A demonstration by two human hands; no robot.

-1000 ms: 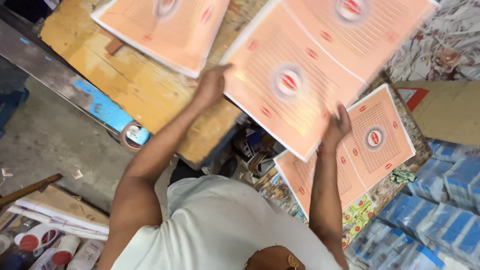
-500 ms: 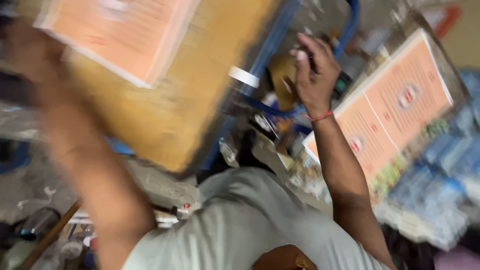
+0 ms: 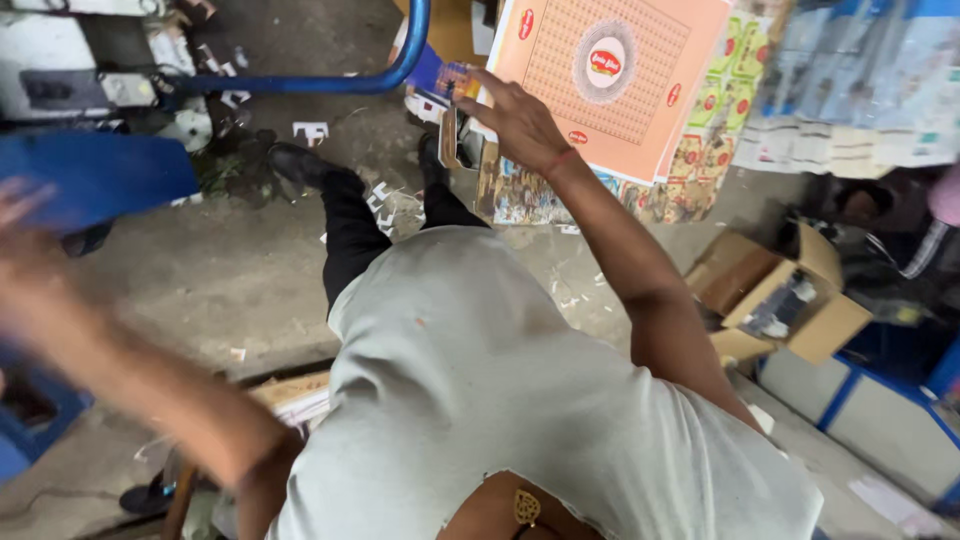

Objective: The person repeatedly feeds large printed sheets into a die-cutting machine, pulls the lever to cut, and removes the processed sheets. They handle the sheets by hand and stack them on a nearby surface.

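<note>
My right hand (image 3: 515,120) reaches forward with its fingers spread, and it rests against the left edge of an orange printed cardboard sheet (image 3: 610,75). That sheet lies on top of a stack of colourful printed sheets (image 3: 530,190) standing on the floor. I see nothing held in this hand. A red thread circles its wrist. My left hand (image 3: 20,220) is a blur at the far left, raised beside a blue board (image 3: 90,175); its fingers cannot be made out. Below me are my grey shirt and my legs in black trousers.
A blue metal tube (image 3: 300,82) curves across the top. An open brown carton (image 3: 790,300) sits on the floor at the right, with blue-edged panels (image 3: 880,420) behind it. Stacked printed packs (image 3: 860,90) fill the top right. Paper scraps litter the concrete floor (image 3: 230,270).
The view has swung down from the wooden table to the floor. My right hand has let go of the large orange sheet and reached to another stack. My left arm has swept left.
</note>
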